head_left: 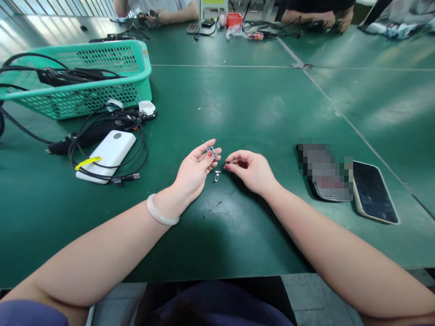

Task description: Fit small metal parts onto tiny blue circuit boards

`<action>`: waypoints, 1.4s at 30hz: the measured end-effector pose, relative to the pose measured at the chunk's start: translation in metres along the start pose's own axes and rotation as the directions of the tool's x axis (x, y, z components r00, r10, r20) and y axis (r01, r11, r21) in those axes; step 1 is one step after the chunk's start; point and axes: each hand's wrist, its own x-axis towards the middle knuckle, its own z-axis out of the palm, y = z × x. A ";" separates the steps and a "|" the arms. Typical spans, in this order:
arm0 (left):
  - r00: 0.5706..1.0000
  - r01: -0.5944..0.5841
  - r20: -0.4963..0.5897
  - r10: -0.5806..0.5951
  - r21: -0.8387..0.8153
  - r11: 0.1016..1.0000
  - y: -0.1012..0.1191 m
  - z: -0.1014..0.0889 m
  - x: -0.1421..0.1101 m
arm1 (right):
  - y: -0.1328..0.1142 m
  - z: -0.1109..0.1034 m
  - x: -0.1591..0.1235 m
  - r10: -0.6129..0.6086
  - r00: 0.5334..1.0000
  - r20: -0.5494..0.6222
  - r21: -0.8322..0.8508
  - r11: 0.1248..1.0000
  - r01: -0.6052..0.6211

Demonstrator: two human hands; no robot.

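My left hand (193, 175), palm turned up, pinches a small flat dark piece with pale cut-out edges (212, 153) between thumb and fingers. A white bangle (161, 212) circles that wrist. Just to its right, my right hand (252, 171) is closed, thumb pressed against the fingertips; whatever it may hold is too small to make out. Below and between both hands, a tiny silvery frame that looks like a SIM card tray (217, 175) lies on the green table (217, 244). The two hands are apart.
At left stand a green basket (102, 97) of black cables and a white power bank (107, 156) under a looped cable. A blurred dark object (324, 174) and a phone (375, 192) lie at right. Across the table, other people's hands (328, 20) work near a red box (234, 20).
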 end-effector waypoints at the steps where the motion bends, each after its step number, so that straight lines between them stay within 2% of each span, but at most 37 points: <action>1: 1.000 0.000 0.010 0.000 0.019 1.000 0.000 0.000 0.000 | 0.000 -0.002 0.000 0.042 0.999 -0.010 0.105 0.994 -0.041; 3: 0.999 -0.001 0.042 -0.002 0.064 0.998 -0.001 -0.001 0.000 | -0.002 -0.004 0.001 0.099 0.995 -0.020 0.227 0.969 -0.092; 6: 0.994 -0.022 0.111 0.009 0.119 0.993 -0.004 -0.002 0.000 | -0.003 -0.004 0.001 0.125 0.990 -0.066 0.262 0.960 -0.103; 11: 0.985 -0.019 0.171 -0.008 0.157 0.987 -0.005 0.000 -0.002 | -0.005 -0.002 0.000 0.110 0.985 -0.130 0.273 0.959 -0.071; 17: 0.977 0.002 0.207 -0.046 0.205 0.979 0.000 0.003 -0.007 | -0.006 0.000 -0.001 0.103 0.983 -0.151 0.261 0.963 -0.061; 28: 0.964 -0.102 0.264 0.023 0.289 0.952 -0.004 -0.001 -0.005 | -0.012 0.003 -0.003 0.084 0.977 -0.198 0.178 0.983 -0.048; 33: 0.952 -0.183 0.302 0.054 0.415 0.891 -0.004 -0.005 -0.001 | -0.010 0.001 -0.004 0.079 0.983 -0.165 0.143 0.988 -0.055; 38: 0.944 -0.247 0.323 0.062 0.573 0.781 0.000 -0.005 -0.002 | -0.011 -0.003 -0.006 0.068 0.988 -0.135 0.081 0.995 -0.058; 42: 0.951 -0.216 0.305 0.041 0.569 0.794 0.002 -0.003 -0.005 | -0.009 -0.006 -0.006 0.090 0.993 -0.082 0.107 0.991 -0.081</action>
